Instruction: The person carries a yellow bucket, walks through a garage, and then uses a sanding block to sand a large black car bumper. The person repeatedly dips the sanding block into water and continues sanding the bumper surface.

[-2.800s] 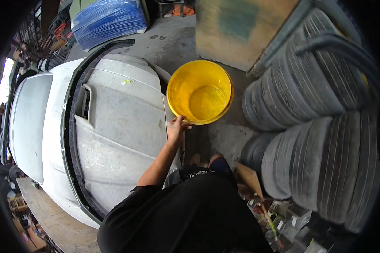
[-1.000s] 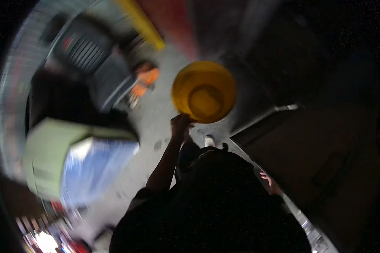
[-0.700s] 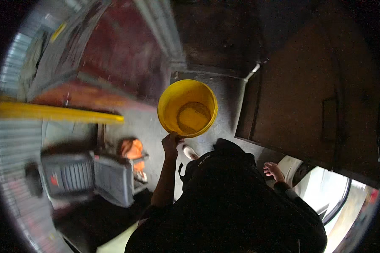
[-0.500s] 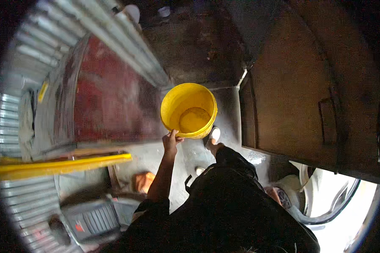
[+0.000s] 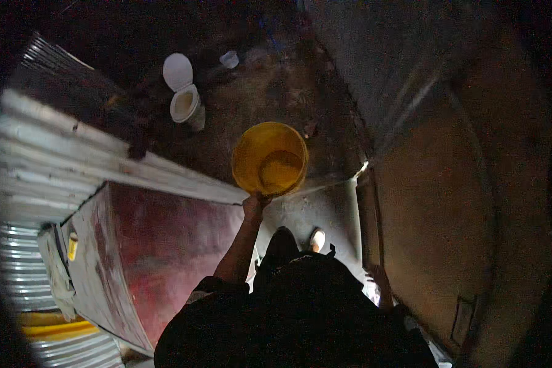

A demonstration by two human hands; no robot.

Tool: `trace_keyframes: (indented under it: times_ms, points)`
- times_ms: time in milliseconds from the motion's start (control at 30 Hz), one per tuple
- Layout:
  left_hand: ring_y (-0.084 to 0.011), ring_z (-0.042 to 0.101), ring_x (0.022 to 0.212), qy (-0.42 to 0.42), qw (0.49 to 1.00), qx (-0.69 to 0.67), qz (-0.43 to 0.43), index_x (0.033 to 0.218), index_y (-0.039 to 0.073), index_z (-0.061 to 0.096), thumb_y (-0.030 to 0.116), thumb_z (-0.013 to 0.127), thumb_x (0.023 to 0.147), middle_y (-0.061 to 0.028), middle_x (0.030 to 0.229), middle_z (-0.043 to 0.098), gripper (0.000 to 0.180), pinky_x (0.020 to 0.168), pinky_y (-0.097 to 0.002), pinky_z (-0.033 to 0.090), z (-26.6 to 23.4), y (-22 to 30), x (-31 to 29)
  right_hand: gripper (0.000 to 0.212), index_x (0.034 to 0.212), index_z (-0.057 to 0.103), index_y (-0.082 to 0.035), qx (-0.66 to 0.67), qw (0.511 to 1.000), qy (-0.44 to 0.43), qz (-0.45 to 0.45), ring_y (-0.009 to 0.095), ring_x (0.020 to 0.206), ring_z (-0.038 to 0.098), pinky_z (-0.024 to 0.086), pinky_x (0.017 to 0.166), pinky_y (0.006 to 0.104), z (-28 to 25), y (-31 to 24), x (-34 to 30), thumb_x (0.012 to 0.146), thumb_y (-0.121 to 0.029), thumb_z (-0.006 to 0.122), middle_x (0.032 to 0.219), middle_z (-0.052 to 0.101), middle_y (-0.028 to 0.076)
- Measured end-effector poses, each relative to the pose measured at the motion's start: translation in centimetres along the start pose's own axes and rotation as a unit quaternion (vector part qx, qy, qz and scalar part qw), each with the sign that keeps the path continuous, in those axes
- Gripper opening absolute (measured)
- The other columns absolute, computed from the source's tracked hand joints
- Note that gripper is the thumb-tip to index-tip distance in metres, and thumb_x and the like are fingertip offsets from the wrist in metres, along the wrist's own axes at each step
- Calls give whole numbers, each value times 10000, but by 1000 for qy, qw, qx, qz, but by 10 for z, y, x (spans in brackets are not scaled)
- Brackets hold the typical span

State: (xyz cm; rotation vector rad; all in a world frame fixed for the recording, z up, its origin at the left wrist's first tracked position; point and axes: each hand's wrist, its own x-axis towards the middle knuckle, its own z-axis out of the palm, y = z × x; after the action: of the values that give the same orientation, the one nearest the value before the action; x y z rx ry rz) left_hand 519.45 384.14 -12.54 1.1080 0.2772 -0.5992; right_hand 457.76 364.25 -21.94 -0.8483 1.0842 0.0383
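Note:
An empty-looking yellow bucket hangs out in front of me, its mouth tilted up toward my view. My left hand is closed on its near rim, arm stretched forward. Down at my right side, beside the brown wooden panel, is my right hand. It looks loosely open with nothing in it, though dim light blurs the fingers. Whether it touches the panel I cannot tell.
A white toilet with its lid raised stands in the dark space ahead, a small white container near it. Corrugated metal sheeting and a dull red flat surface lie on the left. Grey floor runs underfoot.
I have moved forward with the bucket toward the dark space. The toilet has come into fuller view, the red surface has shifted nearer, and my right hand now shows.

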Motion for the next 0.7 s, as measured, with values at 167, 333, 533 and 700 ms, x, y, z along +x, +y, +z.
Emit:
trace_keyframes:
  times_ms: [167, 333, 533, 700]
  points:
    - [-247, 662, 858, -62, 941, 288, 167, 1235, 36, 630, 480, 709, 976, -85, 1044, 694, 520, 677, -419, 544, 1, 49, 150, 620, 1413, 583, -74, -84, 995, 48, 9, 316, 1108, 697, 548, 968, 496, 89, -170, 91, 980, -507, 679, 1277, 690, 161]
    - [-284, 642, 1026, -21, 1000, -18, -12, 1389, 46, 528, 484, 671, 993, -118, 1243, 626, 607, 791, -445, 556, 70, 81, 292, 601, 1431, 580, -60, -22, 993, 92, 66, 324, 1069, 707, 559, 959, 486, 98, -203, 133, 1002, -475, 653, 1276, 690, 175]
    - [-331, 623, 1108, 76, 988, -126, -49, 1432, 40, 488, 361, 641, 1012, -148, 1365, 531, 550, 849, -495, 582, 107, 100, 460, 572, 1423, 586, -65, -21, 985, 149, 89, 320, 1059, 706, 557, 951, 480, 180, -315, 160, 1007, -453, 642, 1267, 691, 173]
    - [-340, 620, 1093, 208, 975, -75, -16, 1434, 72, 478, 355, 642, 1019, -150, 1342, 522, 529, 840, -489, 579, 134, 155, 584, 547, 1416, 592, -69, 6, 982, 158, 106, 317, 1051, 704, 555, 945, 475, 234, -371, 219, 1012, -435, 633, 1259, 692, 172]
